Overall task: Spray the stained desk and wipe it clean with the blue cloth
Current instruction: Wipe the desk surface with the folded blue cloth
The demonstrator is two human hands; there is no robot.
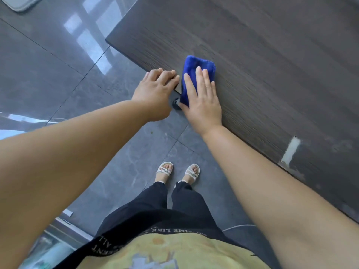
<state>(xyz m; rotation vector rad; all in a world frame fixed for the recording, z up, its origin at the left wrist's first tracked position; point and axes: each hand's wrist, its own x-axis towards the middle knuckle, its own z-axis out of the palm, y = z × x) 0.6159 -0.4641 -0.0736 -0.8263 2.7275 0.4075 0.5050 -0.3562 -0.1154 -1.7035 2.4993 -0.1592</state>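
Blue cloth (198, 64), folded, at the near edge of the desk (262, 61), one end hanging just over it. Pressed flat under the right hand (202, 102): palm down, fingers straight and slightly spread, forearm running along the edge. Just beside it, left hand (155, 88), fingers loosely bent on the same edge, gripping nothing. Pale streak (291, 150) further along the near edge. Glossy grey floor tiles (48, 74) below.

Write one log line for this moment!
step: wipe | right hand: pressing blue cloth flat on desk | left hand: resting on desk edge
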